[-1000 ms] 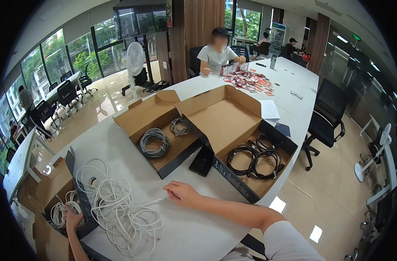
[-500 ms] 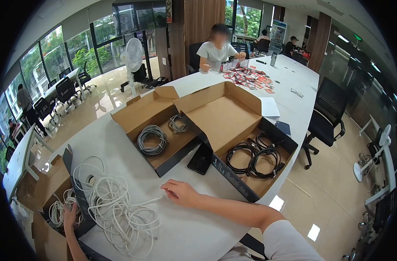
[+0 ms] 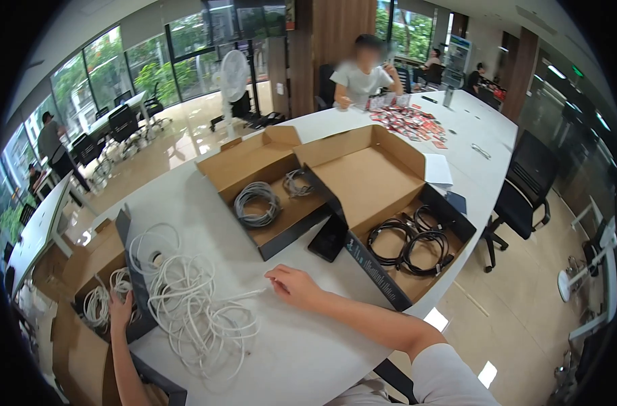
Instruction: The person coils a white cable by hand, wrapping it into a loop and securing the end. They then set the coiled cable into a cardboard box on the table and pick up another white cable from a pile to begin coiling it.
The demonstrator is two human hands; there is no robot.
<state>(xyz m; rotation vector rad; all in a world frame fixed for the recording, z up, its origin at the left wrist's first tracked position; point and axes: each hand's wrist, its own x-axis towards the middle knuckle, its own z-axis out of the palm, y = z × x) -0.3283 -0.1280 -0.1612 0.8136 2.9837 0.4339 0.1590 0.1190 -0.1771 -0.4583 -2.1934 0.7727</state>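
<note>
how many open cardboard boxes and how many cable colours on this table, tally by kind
open cardboard boxes: 3 (grey-cable box, black-cable box, left box)
white cable piles: 1 (white cable, right hand on its end, left hand at the left box)
grey cable coils: 2 ()
black cable bunch: 1 ()
total: 7
</note>
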